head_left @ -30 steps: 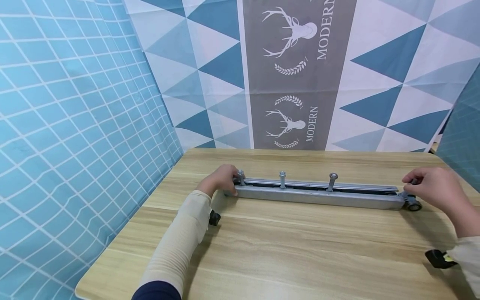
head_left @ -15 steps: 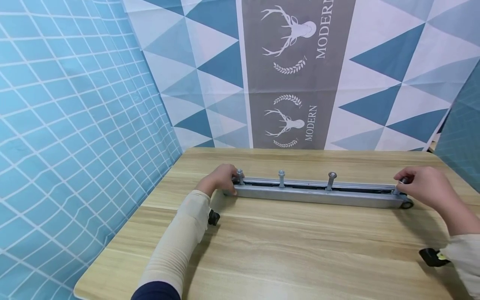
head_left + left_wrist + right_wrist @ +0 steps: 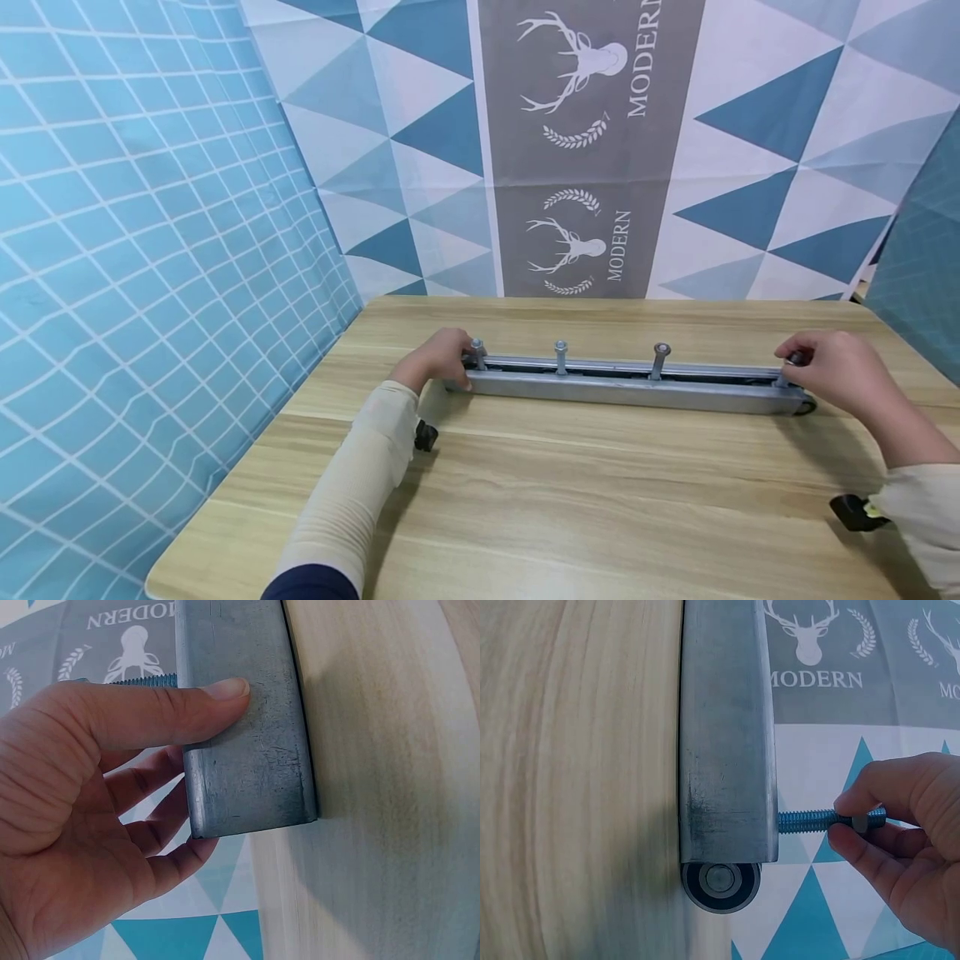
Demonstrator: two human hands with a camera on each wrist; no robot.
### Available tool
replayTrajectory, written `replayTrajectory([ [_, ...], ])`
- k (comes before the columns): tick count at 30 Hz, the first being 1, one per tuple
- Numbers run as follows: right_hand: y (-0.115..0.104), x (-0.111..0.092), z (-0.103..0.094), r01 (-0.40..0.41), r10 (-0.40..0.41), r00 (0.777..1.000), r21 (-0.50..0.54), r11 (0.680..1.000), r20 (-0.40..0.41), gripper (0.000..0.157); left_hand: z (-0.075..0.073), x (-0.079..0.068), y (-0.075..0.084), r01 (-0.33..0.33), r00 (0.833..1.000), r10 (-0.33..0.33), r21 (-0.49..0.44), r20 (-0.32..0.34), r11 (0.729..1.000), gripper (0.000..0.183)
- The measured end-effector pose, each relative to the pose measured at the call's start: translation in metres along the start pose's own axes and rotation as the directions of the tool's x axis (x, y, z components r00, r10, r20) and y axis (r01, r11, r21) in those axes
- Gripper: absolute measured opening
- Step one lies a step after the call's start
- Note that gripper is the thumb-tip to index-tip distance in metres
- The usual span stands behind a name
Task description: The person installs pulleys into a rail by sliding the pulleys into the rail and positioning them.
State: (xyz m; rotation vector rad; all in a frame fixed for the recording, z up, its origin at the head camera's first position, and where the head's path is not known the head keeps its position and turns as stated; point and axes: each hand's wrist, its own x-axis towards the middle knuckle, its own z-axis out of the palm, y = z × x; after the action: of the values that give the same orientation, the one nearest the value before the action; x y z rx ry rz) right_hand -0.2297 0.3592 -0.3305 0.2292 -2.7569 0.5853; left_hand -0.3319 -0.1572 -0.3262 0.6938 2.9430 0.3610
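A long grey metal rail [image 3: 600,392] lies across the wooden table, its slot facing up. My left hand [image 3: 438,360] grips its left end, thumb on the near wall in the left wrist view. Upright bolts stand out of the slot: one [image 3: 478,354] beside the left hand, another [image 3: 561,358] further along, a third [image 3: 660,361] right of the middle. At the right end, my right hand [image 3: 836,367] pinches the top of a threaded bolt [image 3: 806,821] between thumb and fingers. Below it, a roller wheel [image 3: 720,879] pokes partly out of the rail's open end.
The wooden table [image 3: 570,508] reaches back to a patterned curtain [image 3: 420,150] of triangles and deer heads. Blue checked cloth [image 3: 150,250] hangs at the left. Black devices sit at both wrists, such as the one [image 3: 855,512] by the right sleeve.
My right hand has moved left with the bolt, and its roller has slid from outside the rail's right end mostly into the channel. The left hand keeps its grip.
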Motion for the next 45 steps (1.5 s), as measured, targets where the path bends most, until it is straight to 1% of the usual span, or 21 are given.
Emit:
replayTrajectory([
  [4, -0.003, 0.000, 0.002, 0.002, -0.002, 1.000, 0.002, 1.000, -0.005, 0.016, 0.000, -0.001, -0.001, -0.008, 1.000, 0.008, 0.008, -0.001, 1.000, 0.052],
  [10, -0.005, 0.001, 0.002, -0.010, 0.010, 1.000, 0.003, 1.000, 0.000, 0.016, 0.000, -0.001, -0.001, -0.007, 1.000, 0.007, 0.038, 0.001, 0.999, 0.050],
  [15, -0.005, 0.001, 0.003, -0.008, 0.008, 1.000, 0.006, 1.000, -0.008, 0.016, 0.001, -0.001, -0.002, -0.017, 1.000, 0.017, 0.033, 0.002, 0.999, 0.049],
  [22, -0.009, 0.003, 0.005, 0.007, -0.007, 1.000, 0.023, 1.000, 0.011, 0.018, 0.001, -0.001, -0.002, -0.001, 1.000, 0.001, 0.041, 0.004, 0.999, 0.047],
  [29, -0.013, 0.003, 0.007, 0.010, -0.011, 1.000, 0.032, 0.999, 0.017, 0.018, 0.001, 0.000, -0.002, -0.023, 1.000, 0.023, 0.033, -0.002, 0.999, 0.049],
  [36, -0.016, 0.004, 0.009, 0.017, -0.017, 1.000, 0.029, 0.999, 0.006, 0.018, 0.000, 0.000, -0.001, 0.005, 1.000, -0.005, 0.029, 0.006, 1.000, 0.048],
  [45, -0.018, 0.007, 0.010, 0.022, -0.022, 1.000, 0.031, 0.999, 0.014, 0.017, 0.000, 0.000, -0.001, -0.006, 1.000, 0.006, 0.022, 0.000, 1.000, 0.049],
])
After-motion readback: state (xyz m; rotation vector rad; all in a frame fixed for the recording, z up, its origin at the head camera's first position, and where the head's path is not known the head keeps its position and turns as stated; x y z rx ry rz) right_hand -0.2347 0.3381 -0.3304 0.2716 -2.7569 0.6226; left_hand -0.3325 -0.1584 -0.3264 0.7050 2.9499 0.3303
